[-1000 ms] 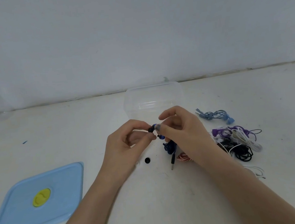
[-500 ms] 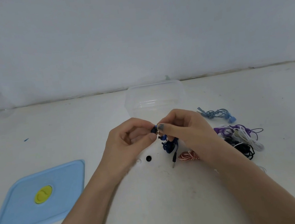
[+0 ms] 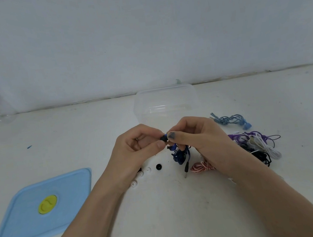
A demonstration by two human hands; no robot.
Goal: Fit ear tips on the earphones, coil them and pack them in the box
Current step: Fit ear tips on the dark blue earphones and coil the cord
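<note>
Above the table, at the box's (image 3: pixel 167 105) six o'clock, the left hand (image 3: pixel 136 152) pinches a soft black ear tip (image 3: pixel 163 138) while the right hand (image 3: pixel 199 135) pinches the light blue earphones (image 3: pixel 179 154), best held by the hard bud, not the limp cord.

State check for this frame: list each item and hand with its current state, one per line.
Left hand: pinching black ear tip.
Right hand: gripping dark blue earphones, cable dangling uncoiled.
Box: open, looks empty.
Lid: off, flat on table.
Spare black tip: loose on table.
White tips: loose, unfitted.
Other earphones: bundled, unpacked.
</note>
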